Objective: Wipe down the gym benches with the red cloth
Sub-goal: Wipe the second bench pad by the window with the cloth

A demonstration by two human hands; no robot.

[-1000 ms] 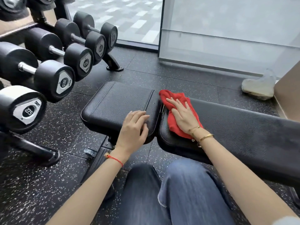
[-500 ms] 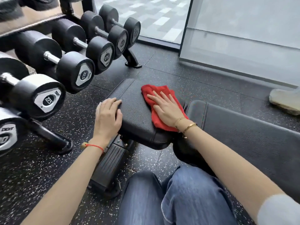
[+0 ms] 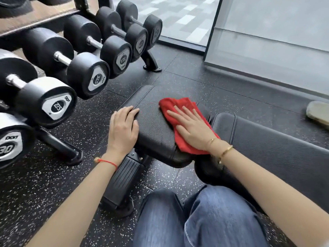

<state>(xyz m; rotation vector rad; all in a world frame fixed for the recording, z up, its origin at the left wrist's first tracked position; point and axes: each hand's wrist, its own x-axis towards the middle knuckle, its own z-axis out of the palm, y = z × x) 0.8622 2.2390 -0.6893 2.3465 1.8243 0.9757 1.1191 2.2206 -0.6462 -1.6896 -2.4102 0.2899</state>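
Note:
The black gym bench has a short seat pad [image 3: 154, 125] and a long back pad [image 3: 276, 145] running off to the right. A red cloth [image 3: 170, 106] lies on the right half of the seat pad, near the gap between the pads. My right hand [image 3: 192, 127] lies flat on the cloth with fingers spread, pressing it against the pad. My left hand [image 3: 122, 129] rests palm down on the seat pad's left edge, holding nothing.
A rack of black dumbbells [image 3: 85, 75] stands close on the left, its foot [image 3: 71, 152] reaching toward the bench. The bench's base foot [image 3: 122, 182] sits below the seat. My jeans-clad knee [image 3: 195, 220] is at the bottom. A glass wall [image 3: 267, 41] stands behind, and a pale object [image 3: 318, 111] lies at far right.
My right hand slid the red cloth left, from the end of the back pad across the gap onto the seat pad. My left hand shifted to the seat's left edge.

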